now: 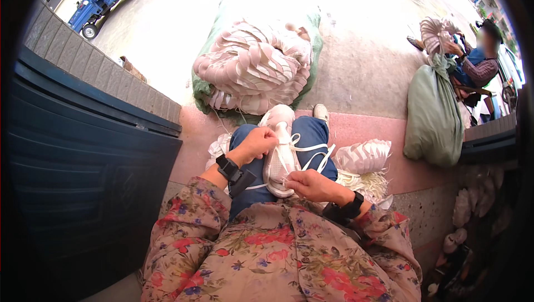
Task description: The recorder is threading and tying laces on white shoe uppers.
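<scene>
A white sneaker lies lengthwise between my thighs, its mesh front toward my body. A white shoelace loops out from it over my right thigh. My left hand is closed in a pinch at the far left side of the lacing; what its fingertips hold is too small to make out. Close to the near end of the sneaker, my right hand pinches a thin white end of shoelace between thumb and forefinger. Another whitish shoe piece sits just beyond the sneaker, partly overlapped by it.
Ahead stands an open green sack heaped with nested pale shoe pieces. More pieces and a bundle of white laces lie right of my leg. A dark blue door borders my left. A full green sack and a seated person are at right.
</scene>
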Motion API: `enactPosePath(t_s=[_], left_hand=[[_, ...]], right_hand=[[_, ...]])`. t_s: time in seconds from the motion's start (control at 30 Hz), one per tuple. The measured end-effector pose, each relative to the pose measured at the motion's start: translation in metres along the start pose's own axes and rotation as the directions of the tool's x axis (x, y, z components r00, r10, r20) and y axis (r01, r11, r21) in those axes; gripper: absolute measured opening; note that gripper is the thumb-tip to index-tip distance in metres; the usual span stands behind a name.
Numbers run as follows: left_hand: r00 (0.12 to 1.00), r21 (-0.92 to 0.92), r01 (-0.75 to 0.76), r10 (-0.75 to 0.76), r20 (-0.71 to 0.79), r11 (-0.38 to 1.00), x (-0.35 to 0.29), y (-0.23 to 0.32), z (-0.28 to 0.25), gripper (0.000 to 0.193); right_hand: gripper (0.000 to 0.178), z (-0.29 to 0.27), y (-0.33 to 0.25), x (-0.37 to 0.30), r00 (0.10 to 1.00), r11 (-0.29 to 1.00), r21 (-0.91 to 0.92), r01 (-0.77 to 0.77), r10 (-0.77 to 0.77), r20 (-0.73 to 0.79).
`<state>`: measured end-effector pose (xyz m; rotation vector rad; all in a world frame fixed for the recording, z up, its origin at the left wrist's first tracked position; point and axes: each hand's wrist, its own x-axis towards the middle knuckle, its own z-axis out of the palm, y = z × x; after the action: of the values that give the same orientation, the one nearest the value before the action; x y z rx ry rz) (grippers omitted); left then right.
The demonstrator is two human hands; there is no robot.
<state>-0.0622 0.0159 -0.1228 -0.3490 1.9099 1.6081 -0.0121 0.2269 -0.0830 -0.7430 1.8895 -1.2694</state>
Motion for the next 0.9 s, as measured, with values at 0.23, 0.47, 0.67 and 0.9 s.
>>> enactPosePath(t_s=[0.23, 0.47, 0.67, 0.9], left_hand=[[0.885, 0.554, -0.249, 0.418, -0.202, 0.795, 0.006, -0.014, 0.007, 0.022], [0.873, 0.597, -0.307, 0.468, -0.134, 0.742, 0.016, -0.026, 0.005, 0.021], [0.953, -0.382, 0.263, -0.177, 0.244, 0.886, 0.022, -0.006, -0.01, 0.015], [0.92, -0.22, 0.323, -0.251, 0.301, 0.921, 0.024, -0.002, -0.013, 0.017]], right_hand=[[0.02, 0.001, -0.001, 0.003, 0.997, 0.995, 0.061, -0.077, 0.077, 0.01], [0.023, 0.003, 0.007, 0.009, 0.996, 0.991, 0.095, -0.091, 0.089, 0.021], [0.025, 0.005, 0.02, 0.025, 0.994, 0.969, 0.224, -0.104, 0.11, -0.015], [0.022, 0.006, 0.001, 0.007, 0.999, 1.0, 0.007, -0.001, 0.001, 0.044]])
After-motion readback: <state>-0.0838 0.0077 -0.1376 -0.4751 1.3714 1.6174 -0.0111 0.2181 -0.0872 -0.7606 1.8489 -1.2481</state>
